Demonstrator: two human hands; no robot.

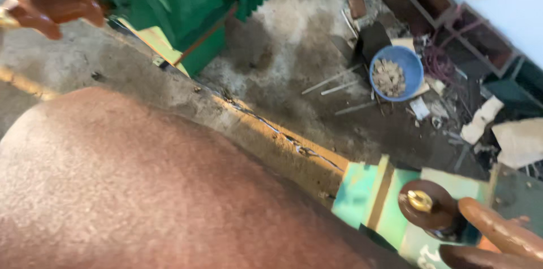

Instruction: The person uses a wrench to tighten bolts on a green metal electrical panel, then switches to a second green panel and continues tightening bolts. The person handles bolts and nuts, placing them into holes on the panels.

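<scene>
A blue bowl (396, 71) with pale chips inside sits on the dirty concrete floor (283, 60) in the upper right of the frame. Thin metal rods (331, 79) lie beside it. A green machine (186, 9) stands at upper centre.

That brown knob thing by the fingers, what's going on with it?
A person's right hand rests its fingers against a round brown knob with a brass centre, mounted on a green machine part at the bottom right. The left hand is raised at the top left with open fingers, holding nothing I can make out. A big blurred brown shape fills the near view. On the dirty floor sits a blue bowl of scraps.
</scene>
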